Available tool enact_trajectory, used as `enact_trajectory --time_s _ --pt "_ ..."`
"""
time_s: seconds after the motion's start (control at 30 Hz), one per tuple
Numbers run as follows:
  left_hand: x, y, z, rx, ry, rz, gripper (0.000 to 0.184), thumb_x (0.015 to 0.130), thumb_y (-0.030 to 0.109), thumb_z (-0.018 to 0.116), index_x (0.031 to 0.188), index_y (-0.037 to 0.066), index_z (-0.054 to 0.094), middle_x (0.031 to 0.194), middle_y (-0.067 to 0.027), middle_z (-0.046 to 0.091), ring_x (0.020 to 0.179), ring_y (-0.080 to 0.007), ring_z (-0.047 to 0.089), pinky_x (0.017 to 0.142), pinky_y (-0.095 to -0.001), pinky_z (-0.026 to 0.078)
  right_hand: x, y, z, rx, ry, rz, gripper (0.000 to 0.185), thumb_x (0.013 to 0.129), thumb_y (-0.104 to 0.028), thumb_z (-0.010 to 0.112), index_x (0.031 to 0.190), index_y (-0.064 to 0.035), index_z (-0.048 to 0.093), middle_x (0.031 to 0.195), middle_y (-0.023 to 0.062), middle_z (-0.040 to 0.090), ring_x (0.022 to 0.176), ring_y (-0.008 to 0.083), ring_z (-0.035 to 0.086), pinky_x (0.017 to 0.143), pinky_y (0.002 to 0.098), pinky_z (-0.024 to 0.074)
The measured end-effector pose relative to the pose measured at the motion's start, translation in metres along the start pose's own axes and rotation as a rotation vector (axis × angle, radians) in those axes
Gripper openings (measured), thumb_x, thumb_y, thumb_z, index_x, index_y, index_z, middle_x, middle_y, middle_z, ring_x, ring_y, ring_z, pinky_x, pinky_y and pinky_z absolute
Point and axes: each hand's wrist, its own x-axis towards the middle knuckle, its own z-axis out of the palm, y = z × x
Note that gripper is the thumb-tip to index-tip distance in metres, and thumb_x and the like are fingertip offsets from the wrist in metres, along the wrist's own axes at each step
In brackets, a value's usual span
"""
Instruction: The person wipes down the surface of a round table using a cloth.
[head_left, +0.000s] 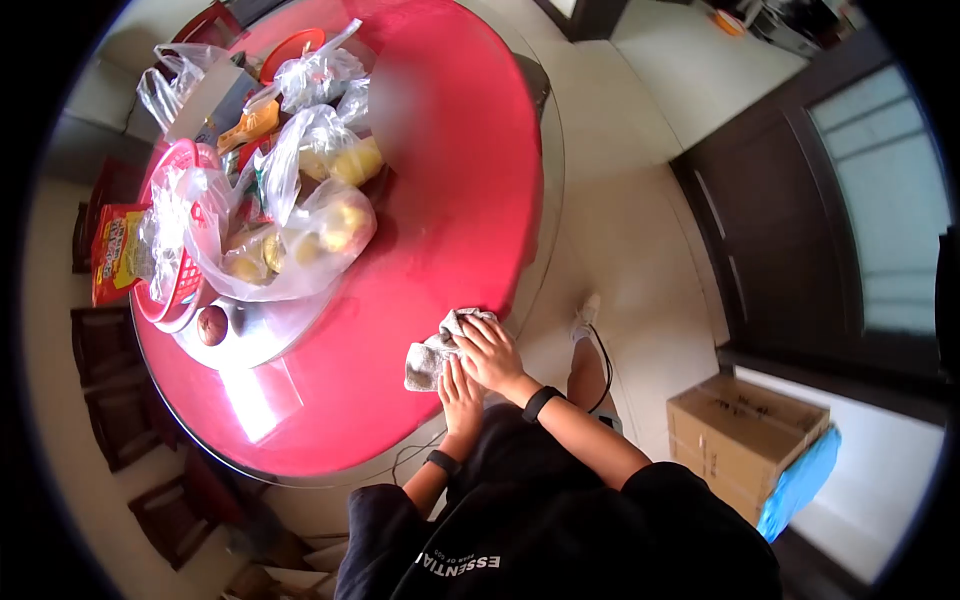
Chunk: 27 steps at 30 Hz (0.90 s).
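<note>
Lying on a crumpled grey cloth (425, 368), the two hands sit close together at the edge of the round red desk (470, 200) nearest the person. The right hand (489, 356) covers the upper part of the cloth, its fingers extended and slightly spread over the fabric. The left hand (460, 400) is just beside it, its fingers straight and close together, their tips at the cloth's lower edge; neither hand is closed into a grip. Whether the cloth reaches past the desk's edge under the hands, I cannot tell.

Toward the desk's far left edge stands a crowded group: a clear plastic bag (320, 265) with yellowish round things inside, a pink basket (187, 285), an orange item (252, 124) and, farther back, a red bowl (283, 52). A red-and-yellow packet (116, 258) leans out past the left edge. Nearer the person, one dark round item (212, 326) rests on a pale round tray (265, 345). On the floor to the right, well apart from the desk, is a cardboard box (735, 430).
</note>
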Motion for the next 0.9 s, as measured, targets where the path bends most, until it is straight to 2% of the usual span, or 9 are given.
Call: enact_trajectory --time_s 0.13,0.2,0.27,0.37,0.53,0.67,0.73,0.83,0.9 --pt "0.060 0.048 0.002 -0.037 -0.005 -0.153 0.050 0.086 0.017 0.046 0.131 -0.002 0.039 0.140 -0.0206 0.033 0.130 -0.0341 0.032 0.105 -0.0458 0.028 0.032 0.066 -0.018 0.080 -0.025 -0.110 0.032 0.075 -0.019 0.059 0.105 -0.0080 0.061 0.116 0.0094 0.057 0.117 0.0237 0.048 0.100 0.0418 0.0349" --pt "0.091 0.069 -0.001 -0.069 -0.023 -0.224 0.052 0.085 0.016 0.047 0.131 -0.005 0.037 0.141 -0.0222 0.031 0.132 -0.0353 0.029 0.105 -0.0468 0.027 0.049 0.097 -0.026 0.091 -0.110 -0.150 0.033 0.075 -0.021 0.058 0.106 -0.0083 0.061 0.117 0.0094 0.056 0.119 0.0242 0.046 0.102 0.0418 0.0329" --pt "0.118 0.085 0.026 0.009 0.076 -0.270 0.052 0.085 0.015 0.047 0.132 -0.005 0.037 0.142 -0.0209 0.029 0.132 -0.0350 0.028 0.105 -0.0463 0.026 0.069 0.133 -0.026 0.167 -0.127 -0.226 0.035 0.076 -0.021 0.058 0.108 -0.0081 0.060 0.120 0.0105 0.055 0.121 0.0251 0.044 0.103 0.0428 0.0314" --pt "0.168 0.113 0.018 -0.036 0.049 -0.374 0.052 0.085 0.013 0.046 0.132 -0.005 0.035 0.141 -0.0208 0.030 0.132 -0.0349 0.028 0.106 -0.0457 0.026 0.095 0.178 -0.031 0.146 -0.256 -0.311 0.038 0.076 -0.021 0.056 0.112 -0.0074 0.059 0.122 0.0120 0.053 0.122 0.0267 0.043 0.104 0.0450 0.0287" --pt "0.209 0.135 0.028 0.169 -0.050 -0.486 0.055 0.083 0.013 0.047 0.133 -0.005 0.034 0.142 -0.0216 0.030 0.133 -0.0348 0.026 0.108 -0.0449 0.025 0.130 0.208 -0.032 0.217 -0.245 -0.444 0.037 0.076 -0.021 0.057 0.111 -0.0085 0.058 0.122 0.0101 0.053 0.121 0.0246 0.043 0.103 0.0422 0.0308" --pt "0.224 0.147 0.022 0.088 -0.112 -0.564 0.057 0.082 0.013 0.048 0.134 -0.006 0.032 0.144 -0.0216 0.024 0.135 -0.0352 0.021 0.107 -0.0462 0.024 0.136 0.222 -0.037 0.146 -0.339 -0.476 0.042 0.077 -0.024 0.057 0.116 -0.0090 0.056 0.125 0.0100 0.051 0.124 0.0243 0.041 0.105 0.0433 0.0294" --pt "0.236 0.148 0.025 0.111 -0.117 -0.622 0.059 0.083 0.022 0.050 0.135 -0.003 0.033 0.144 -0.0193 0.027 0.134 -0.0336 0.024 0.107 -0.0473 0.024 0.150 0.227 -0.041 0.194 -0.326 -0.512 0.039 0.077 -0.022 0.056 0.113 -0.0076 0.059 0.122 0.0115 0.053 0.124 0.0249 0.043 0.104 0.0431 0.0305" --pt "0.279 0.155 0.022 0.067 0.031 -0.630 0.058 0.084 0.019 0.051 0.132 -0.007 0.034 0.142 -0.0214 0.027 0.133 -0.0359 0.025 0.106 -0.0468 0.025 0.189 0.246 -0.060 0.238 -0.314 -0.530 0.039 0.077 -0.022 0.056 0.113 -0.0072 0.058 0.121 0.0099 0.054 0.121 0.0235 0.044 0.103 0.0416 0.0319" --pt "0.313 0.160 0.027 0.088 0.028 -0.655 0.056 0.084 0.018 0.051 0.132 -0.007 0.034 0.141 -0.0218 0.029 0.131 -0.0366 0.028 0.105 -0.0465 0.026 0.218 0.269 -0.066 0.247 -0.300 -0.574 0.039 0.077 -0.022 0.055 0.113 -0.0072 0.057 0.121 0.0091 0.054 0.120 0.0230 0.045 0.103 0.0406 0.0327"
